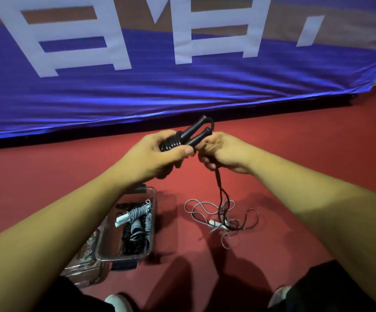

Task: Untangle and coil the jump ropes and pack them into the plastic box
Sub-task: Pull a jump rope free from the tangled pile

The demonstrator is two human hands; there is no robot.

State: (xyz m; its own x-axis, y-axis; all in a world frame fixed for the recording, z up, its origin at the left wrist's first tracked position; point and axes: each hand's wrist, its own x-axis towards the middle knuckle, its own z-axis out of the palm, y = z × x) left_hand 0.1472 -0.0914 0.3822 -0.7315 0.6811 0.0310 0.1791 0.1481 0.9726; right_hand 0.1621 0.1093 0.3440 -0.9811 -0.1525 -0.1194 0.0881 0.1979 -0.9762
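Left hand (160, 155) clamps the coiled black rope (190, 134); right hand (224, 152) pinches its cord; box (120, 257) at seven o'clock.

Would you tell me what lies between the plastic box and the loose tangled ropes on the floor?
In the head view, only bare red floor separates the plastic box from the tangled ropes.

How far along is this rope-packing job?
Done: coiled ropes lie in the plastic box. In hand: left hand grips the black rope, partly wound round its handles; right hand holds its trailing cord. Left: finishing that coil, then the loose grey rope.
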